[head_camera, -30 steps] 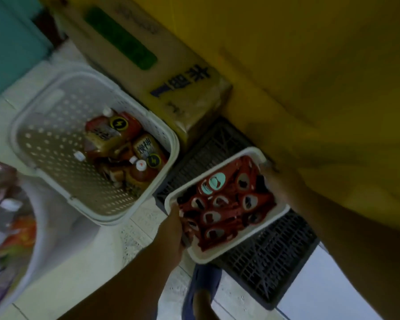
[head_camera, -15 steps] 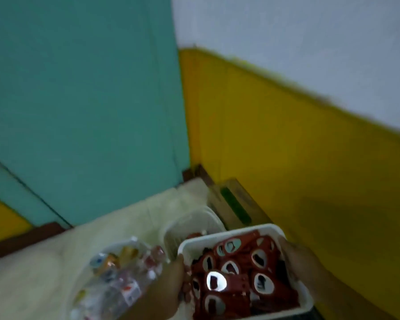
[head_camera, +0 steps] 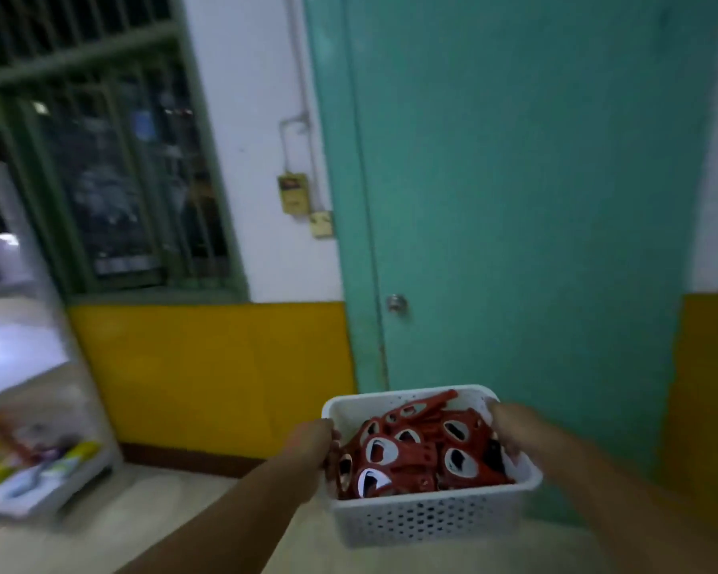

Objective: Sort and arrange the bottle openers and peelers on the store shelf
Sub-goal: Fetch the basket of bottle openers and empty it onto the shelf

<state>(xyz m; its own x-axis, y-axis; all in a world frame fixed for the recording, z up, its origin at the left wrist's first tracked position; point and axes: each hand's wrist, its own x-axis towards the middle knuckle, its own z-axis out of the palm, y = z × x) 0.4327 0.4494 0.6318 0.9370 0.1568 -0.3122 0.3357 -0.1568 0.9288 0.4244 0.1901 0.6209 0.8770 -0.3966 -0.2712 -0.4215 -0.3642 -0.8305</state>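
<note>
A person's left hand (head_camera: 314, 443) and right hand (head_camera: 510, 428) clasp opposite rims of a white basket (head_camera: 428, 519) heaped with red bottle openers (head_camera: 415, 453), held level and near, likely for carrying toward the shelf (head_camera: 38, 408) at far left.

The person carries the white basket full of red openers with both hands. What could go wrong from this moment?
1. The red openers are heaped up to the rim of the white basket, and one sticks out above the far edge; a tilt could probably spill some.
2. The left hand and right hand grip only the side rims, so a slip on either side might tip the basket.
3. The picture is blurred and dim, so bumping the shelf on the left seems possible.
</note>
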